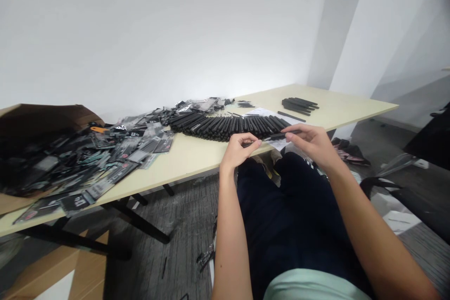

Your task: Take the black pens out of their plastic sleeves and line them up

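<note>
Presently, you have two hands at work by the near edge of the table (197,154): your left hand (241,148) and your right hand (312,140) both pinch, between thumb and fingers, one slim black item (277,136); whether it is one piece or two, I cannot tell. Just beyond lies one long row of black sticks (228,125), too many and too close for counting, and it stands between your hands and the back part of the table. One single stick (291,116) lies farther right, and behind it one small group of sticks (298,104), perhaps six, overlapping. One white paper (258,111) is partly covered by the row. On the left, one heap of clear packets (116,159), also uncountable, spreads from one cardboard box (38,119), with one orange piece (99,129) among them. One more box (87,262) is on the floor.
</note>
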`<state>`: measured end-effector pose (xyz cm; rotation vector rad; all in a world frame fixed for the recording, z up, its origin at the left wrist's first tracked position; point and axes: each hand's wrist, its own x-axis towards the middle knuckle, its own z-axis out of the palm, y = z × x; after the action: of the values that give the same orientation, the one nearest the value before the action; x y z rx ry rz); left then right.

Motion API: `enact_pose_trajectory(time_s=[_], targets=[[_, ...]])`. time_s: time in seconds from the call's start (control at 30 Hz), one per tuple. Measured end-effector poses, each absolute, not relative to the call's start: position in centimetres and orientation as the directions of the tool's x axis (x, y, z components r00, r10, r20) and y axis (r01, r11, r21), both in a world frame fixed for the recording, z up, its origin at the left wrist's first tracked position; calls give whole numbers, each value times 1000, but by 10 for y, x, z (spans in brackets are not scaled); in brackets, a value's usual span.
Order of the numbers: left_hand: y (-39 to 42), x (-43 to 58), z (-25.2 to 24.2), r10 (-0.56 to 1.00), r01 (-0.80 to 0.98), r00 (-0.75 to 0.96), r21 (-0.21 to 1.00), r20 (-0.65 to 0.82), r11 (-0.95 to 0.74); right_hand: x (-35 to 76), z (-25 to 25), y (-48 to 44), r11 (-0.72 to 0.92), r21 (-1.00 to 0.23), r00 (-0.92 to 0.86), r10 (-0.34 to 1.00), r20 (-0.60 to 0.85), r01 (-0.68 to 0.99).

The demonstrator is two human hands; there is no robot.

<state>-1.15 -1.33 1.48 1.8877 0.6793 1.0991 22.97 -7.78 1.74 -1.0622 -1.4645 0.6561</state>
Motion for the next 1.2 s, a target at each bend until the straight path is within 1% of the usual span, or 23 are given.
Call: enact_pose_trajectory(time_s=[0.07, 0.17, 0.23, 0.33, 0.4, 0.57, 0.7, 0.8, 0.93, 1.1, 1.2], targets=[[-13, -12, 15, 770, 35, 472, 864, 429, -503, 234, 16, -76, 456, -877, 117, 872, 474, 152], [-13, -13, 15, 773, 29, 468, 867, 428, -498, 240, 14, -71, 511, -858, 269, 821, 504, 50], [-12, -14, 14, 774, 27, 466, 867, 429, -497, 243, 12, -68, 518, -855, 356, 798, 486, 4], [-12, -13, 14, 779, 32, 461, 869, 425, -493, 246, 10, -66, 478, -878, 389, 812, 435, -15], [-12, -13, 14, 782, 38, 455, 869, 425, -494, 246, 9, -66, 439, -898, 348, 842, 413, 3], [-13, -13, 14, 777, 45, 448, 857, 442, -514, 237, 9, -72, 404, -910, 158, 896, 414, 93], [-14, -13, 15, 755, 27, 488, 858, 437, -514, 224, 13, -76, 386, -906, 9, 919, 393, 175], [-15, -13, 16, 737, 44, 533, 856, 416, -515, 216, 15, -78, 375, -888, -96, 927, 363, 267], [-15, -13, 15, 733, 68, 551, 854, 400, -516, 213, 14, -78, 396, -854, -117, 918, 379, 337], [-14, -10, 13, 734, 54, 537, 851, 416, -522, 218, 13, -77, 408, -852, -127, 913, 388, 328], [-14, -10, 13, 740, 49, 515, 847, 433, -529, 226, 13, -77, 399, -868, -95, 916, 389, 295]])
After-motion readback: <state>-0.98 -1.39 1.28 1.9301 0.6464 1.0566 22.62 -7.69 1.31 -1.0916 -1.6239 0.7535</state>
